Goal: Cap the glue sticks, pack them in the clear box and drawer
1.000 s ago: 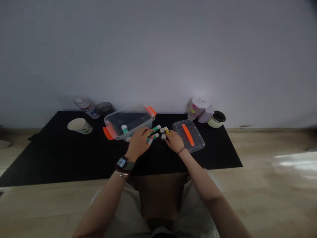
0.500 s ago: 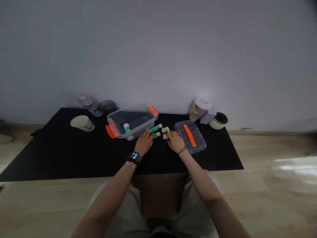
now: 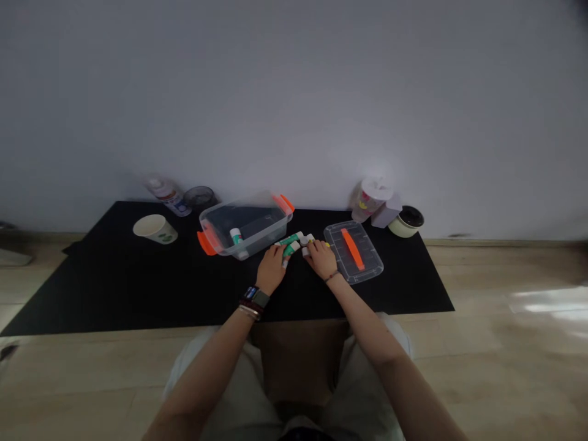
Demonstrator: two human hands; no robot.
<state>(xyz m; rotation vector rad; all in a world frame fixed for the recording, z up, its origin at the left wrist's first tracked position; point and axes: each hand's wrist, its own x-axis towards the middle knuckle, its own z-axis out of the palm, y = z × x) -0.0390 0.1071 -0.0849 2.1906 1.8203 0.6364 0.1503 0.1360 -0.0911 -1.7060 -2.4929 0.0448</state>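
Note:
Green-and-white glue sticks (image 3: 291,248) lie on the black tabletop right of the clear box (image 3: 271,236) with orange clips. My left hand (image 3: 271,268) is closed around part of this group, its fingertips on the glue sticks. Inside the box's left part rests another glue stick (image 3: 237,237). My right hand (image 3: 322,260) is closed over small white and yellow pieces, its fingers hiding part of them. A white piece (image 3: 304,241) shows beside its fingertips. The clear lid (image 3: 374,260) with an orange handle lies flat just right of that hand.
A paper cup (image 3: 154,228), a spray bottle (image 3: 171,199) and a dark round container (image 3: 199,197) stand at the left. Behind the lid are a lidded cup (image 3: 366,202), a pale box (image 3: 386,211) and a cream pot (image 3: 405,224). The wall is behind the table.
My left hand has shifted slightly right, with the glue sticks beside it pushed a little the same way. My right hand has moved slightly left over the small pieces.

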